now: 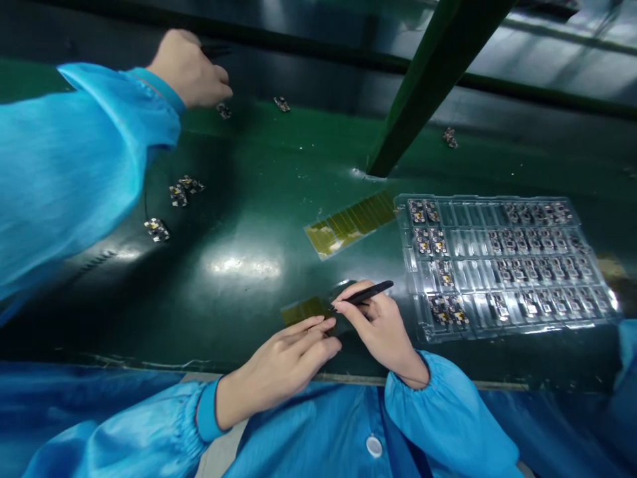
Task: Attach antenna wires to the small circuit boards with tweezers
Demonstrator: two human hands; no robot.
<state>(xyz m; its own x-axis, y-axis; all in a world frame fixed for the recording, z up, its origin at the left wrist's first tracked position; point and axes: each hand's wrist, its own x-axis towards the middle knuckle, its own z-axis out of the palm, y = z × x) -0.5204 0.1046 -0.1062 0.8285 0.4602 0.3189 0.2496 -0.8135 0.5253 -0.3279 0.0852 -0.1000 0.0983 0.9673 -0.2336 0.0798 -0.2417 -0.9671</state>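
Note:
My right hand is closed in a pinch around black tweezers, their tip pointing down and left. Beside that tip my left hand rests on the table, palm down with fingers stretched out. Its fingertips lie at the edge of a small piece of amber film and partly cover it. What lies right under the fingertips and the tweezer tip is hidden. Farther off, a larger strip of amber film on a clear backing lies slanted on the green table.
A clear plastic tray with rows of small circuit boards stands at right. Loose boards lie at left and farther back. A green post rises from the table. Another person's hand reaches in at upper left, holding something dark.

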